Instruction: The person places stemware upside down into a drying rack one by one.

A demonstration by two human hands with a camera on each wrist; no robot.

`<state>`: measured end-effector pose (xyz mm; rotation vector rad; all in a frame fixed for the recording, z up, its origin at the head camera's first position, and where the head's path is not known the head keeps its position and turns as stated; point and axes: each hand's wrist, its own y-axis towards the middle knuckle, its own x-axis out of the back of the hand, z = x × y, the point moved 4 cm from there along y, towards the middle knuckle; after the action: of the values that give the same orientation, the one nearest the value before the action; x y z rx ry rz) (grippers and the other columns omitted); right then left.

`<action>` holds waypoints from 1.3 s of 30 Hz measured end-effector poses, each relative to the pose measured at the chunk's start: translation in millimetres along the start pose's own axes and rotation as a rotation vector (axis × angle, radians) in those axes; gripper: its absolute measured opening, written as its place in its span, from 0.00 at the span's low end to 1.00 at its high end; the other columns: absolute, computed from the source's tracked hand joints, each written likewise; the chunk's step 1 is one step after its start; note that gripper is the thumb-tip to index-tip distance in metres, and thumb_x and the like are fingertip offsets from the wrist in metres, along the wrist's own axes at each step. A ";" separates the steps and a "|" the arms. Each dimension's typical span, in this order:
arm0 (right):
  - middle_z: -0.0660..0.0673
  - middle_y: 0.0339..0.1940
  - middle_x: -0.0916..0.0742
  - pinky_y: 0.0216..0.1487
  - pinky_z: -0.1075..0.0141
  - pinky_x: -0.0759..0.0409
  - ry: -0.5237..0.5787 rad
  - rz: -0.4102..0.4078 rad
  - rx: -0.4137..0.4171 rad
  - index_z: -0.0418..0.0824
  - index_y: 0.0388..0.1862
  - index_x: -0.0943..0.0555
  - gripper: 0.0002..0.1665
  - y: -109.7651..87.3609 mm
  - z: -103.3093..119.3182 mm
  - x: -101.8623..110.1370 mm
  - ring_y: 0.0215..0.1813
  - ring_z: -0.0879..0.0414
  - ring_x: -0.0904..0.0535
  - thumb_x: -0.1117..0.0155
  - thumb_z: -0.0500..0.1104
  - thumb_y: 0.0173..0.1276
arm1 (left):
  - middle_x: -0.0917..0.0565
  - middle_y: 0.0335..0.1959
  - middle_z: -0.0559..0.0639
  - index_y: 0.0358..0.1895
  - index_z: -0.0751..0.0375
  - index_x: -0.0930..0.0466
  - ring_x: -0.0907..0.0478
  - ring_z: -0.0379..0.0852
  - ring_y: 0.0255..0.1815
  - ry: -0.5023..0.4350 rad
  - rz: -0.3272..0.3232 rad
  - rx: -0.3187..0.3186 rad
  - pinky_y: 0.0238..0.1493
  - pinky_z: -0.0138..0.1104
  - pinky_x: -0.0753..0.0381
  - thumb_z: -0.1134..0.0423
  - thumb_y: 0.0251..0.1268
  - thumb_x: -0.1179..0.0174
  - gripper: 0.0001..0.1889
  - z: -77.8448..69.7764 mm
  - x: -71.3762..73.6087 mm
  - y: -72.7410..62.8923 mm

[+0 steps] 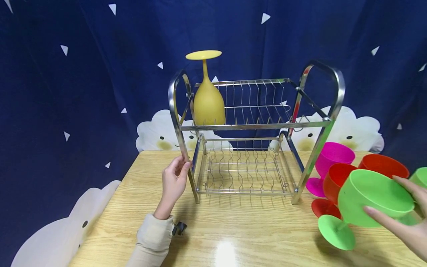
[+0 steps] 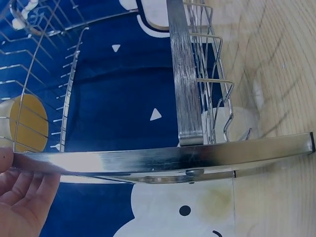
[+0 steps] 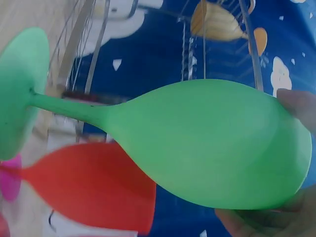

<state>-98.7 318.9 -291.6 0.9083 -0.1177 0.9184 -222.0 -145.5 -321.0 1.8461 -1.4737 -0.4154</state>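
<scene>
My left hand (image 1: 175,178) grips the left front post of a two-tier metal dish rack (image 1: 253,127), thumb and fingers on either side of it. On the rack's upper tier, at the left, a yellow goblet (image 1: 209,105) stands upside down with its foot in the air. My right hand (image 1: 413,235) holds a light green goblet (image 3: 207,143) by its bowl near the rim, right of the rack. That goblet is tilted, its foot pointing down and left in the head view. Part of the right hand lies outside the head view.
Right of the rack stand a magenta goblet (image 1: 333,157), a red goblet (image 1: 337,181), another red goblet (image 1: 383,165) and a second green goblet (image 1: 421,177), partly hidden. The wooden table (image 1: 250,226) extends in front. A dark blue curtain (image 1: 233,33) hangs behind.
</scene>
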 end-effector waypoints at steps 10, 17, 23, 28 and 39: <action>0.43 0.53 0.22 0.34 0.83 0.40 -0.109 0.199 0.018 0.42 0.63 0.31 0.50 0.3 34.2 -37.3 0.45 0.61 0.33 0.20 0.43 0.37 | 0.19 0.32 0.64 0.42 0.77 0.25 0.20 0.56 0.34 0.060 -0.058 -0.026 0.40 0.30 0.20 0.77 0.56 0.42 0.10 -10.1 6.4 -2.1; 0.68 0.48 0.25 0.40 0.87 0.34 0.177 0.172 0.080 0.36 0.59 0.28 0.45 -1.5 59.1 -66.8 0.42 0.71 0.30 0.24 0.27 0.35 | 0.21 0.29 0.60 0.41 0.76 0.25 0.21 0.52 0.29 0.079 -0.072 -0.237 0.38 0.29 0.20 0.80 0.47 0.39 0.14 -36.3 3.1 -16.8; 0.51 0.50 0.21 0.44 0.82 0.26 0.498 0.210 0.081 0.28 0.59 0.32 0.43 0.5 72.1 -83.4 0.44 0.62 0.25 0.34 0.16 0.39 | 0.22 0.46 0.61 0.57 0.72 0.34 0.23 0.55 0.46 -0.067 0.393 -0.063 0.49 0.38 0.23 0.70 0.47 0.33 0.31 -33.0 -41.4 -40.3; 0.43 0.52 0.22 0.45 0.78 0.24 0.825 0.204 -0.003 0.27 0.61 0.34 0.39 1.6 76.5 -91.5 0.48 0.56 0.26 0.43 0.14 0.45 | 0.32 0.60 0.61 0.66 0.68 0.46 0.33 0.54 0.60 -0.195 0.625 0.117 0.59 0.38 0.31 0.65 0.43 0.29 0.46 -28.9 -72.8 -58.4; 0.42 0.57 0.27 0.48 0.76 0.25 0.937 0.141 -0.092 0.30 0.63 0.35 0.34 -4.6 79.3 -101.4 0.53 0.52 0.32 0.48 0.18 0.54 | 0.30 0.56 0.61 0.62 0.67 0.41 0.28 0.50 0.53 -0.394 0.664 0.232 0.58 0.37 0.31 0.76 0.37 0.30 0.43 -34.2 -93.2 -61.4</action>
<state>-137.3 196.0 -289.6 0.3184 0.5808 1.3748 -183.8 -41.6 -358.1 1.3589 -2.3711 -0.2914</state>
